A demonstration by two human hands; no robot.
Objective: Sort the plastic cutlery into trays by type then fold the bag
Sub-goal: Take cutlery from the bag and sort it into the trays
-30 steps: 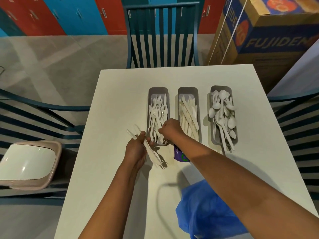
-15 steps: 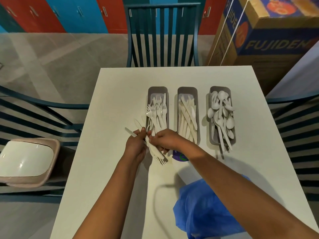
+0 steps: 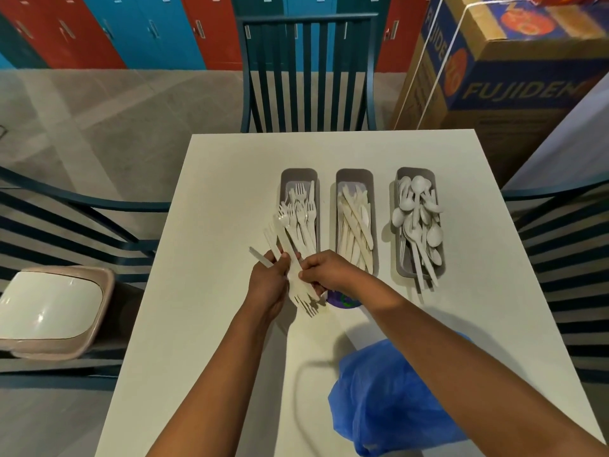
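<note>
Three grey trays stand in a row on the white table (image 3: pixel 211 225): the left tray (image 3: pixel 298 174) holds forks, the middle tray (image 3: pixel 354 176) holds knives, the right tray (image 3: pixel 416 172) holds spoons. My left hand (image 3: pixel 267 285) grips a bundle of white plastic cutlery (image 3: pixel 296 278) just in front of the fork tray. My right hand (image 3: pixel 324 273) pinches one piece in that bundle. A crumpled blue bag (image 3: pixel 392 400) lies at the near right, partly under my right forearm.
A small purple round object (image 3: pixel 342 302) shows under my right wrist. Dark blue chairs stand at the far side (image 3: pixel 308 70), left (image 3: pixel 66 222) and right (image 3: pixel 566 232). A beige lidded bin (image 3: pixel 49 311) sits on the left. A large cardboard box (image 3: pixel 514 61) stands far right.
My right hand drew back from the fork tray to the bundle in my left hand and now pinches a piece there. The left hand has barely moved.
</note>
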